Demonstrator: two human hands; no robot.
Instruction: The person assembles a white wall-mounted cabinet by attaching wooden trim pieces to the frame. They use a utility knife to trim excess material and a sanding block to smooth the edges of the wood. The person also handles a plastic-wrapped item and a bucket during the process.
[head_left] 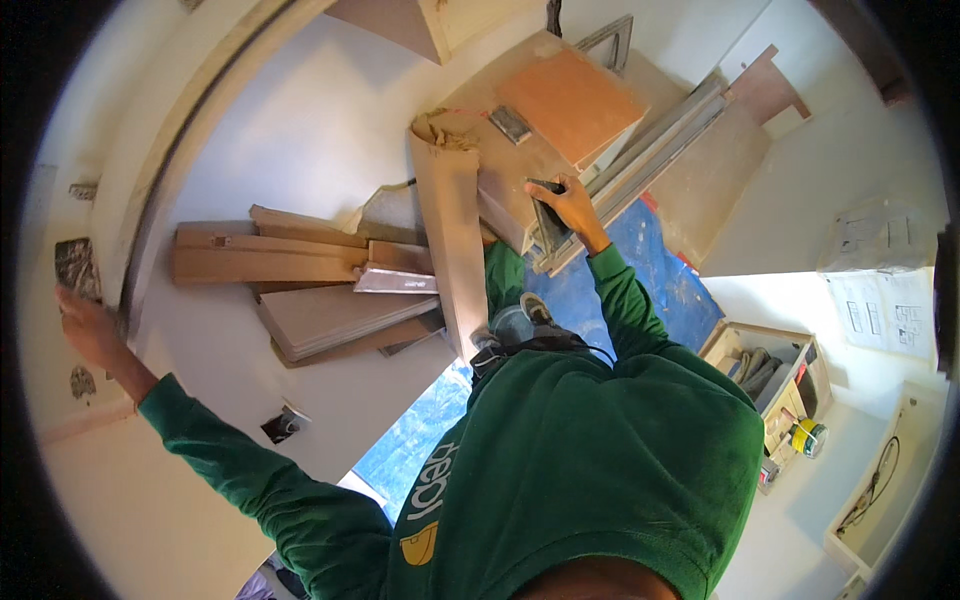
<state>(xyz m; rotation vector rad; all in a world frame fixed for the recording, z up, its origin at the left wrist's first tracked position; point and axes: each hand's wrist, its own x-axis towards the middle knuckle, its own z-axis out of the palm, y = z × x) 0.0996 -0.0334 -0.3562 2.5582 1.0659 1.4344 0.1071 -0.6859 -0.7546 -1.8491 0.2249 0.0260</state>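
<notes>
My right hand [572, 205] is stretched forward and shut on the top of a dark flat piece [547, 228]. That piece stands among leaning boards and long grey metal rails [655, 135]. Out to the far left, my left hand [85, 325] lies flat against the pale wall beside a curved door frame [150, 200] and holds nothing. Next to it is a dark rough patch [76, 268] in the wall. Green sleeves cover both my arms, and my green sweatshirt fills the lower middle.
Wooden boards [290, 265] lie stacked along the white wall, with a tall narrow board [452, 240] upright beside them. An orange panel [570, 100] leans further back. A blue tarp [645, 270] covers the floor. On the right stands a wooden toolbox [785, 375] with a yellow tape roll [808, 437].
</notes>
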